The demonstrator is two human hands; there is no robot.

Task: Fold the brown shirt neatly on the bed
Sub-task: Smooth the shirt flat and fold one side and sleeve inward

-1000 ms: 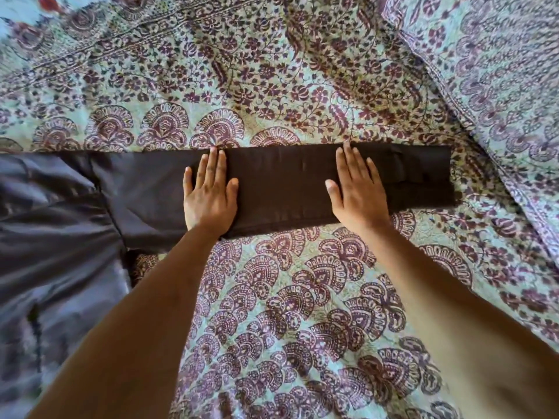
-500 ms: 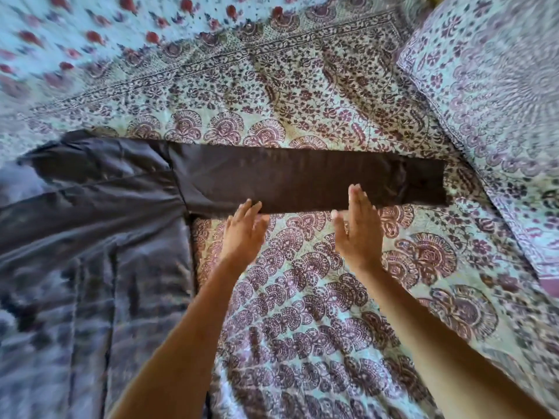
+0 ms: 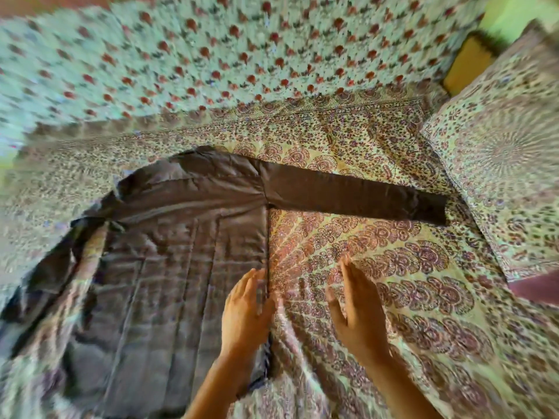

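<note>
The brown shirt lies spread flat on the patterned bedsheet. Its body fills the left half of the head view, and one long sleeve stretches straight out to the right. My left hand hovers with straight fingers at the shirt's right side edge. My right hand is over bare sheet just right of that edge, fingers straight, holding nothing. Motion blur hides whether either hand touches the cloth.
A pillow in the same print lies at the right, close to the sleeve's cuff. A yellow object shows beyond the bed's far right corner. The sheet's dotted part runs across the back.
Both hands have lifted off the sleeve and drawn back toward me, down to the shirt's side edge. The camera has pulled back and swung, so more of the shirt body shows.
</note>
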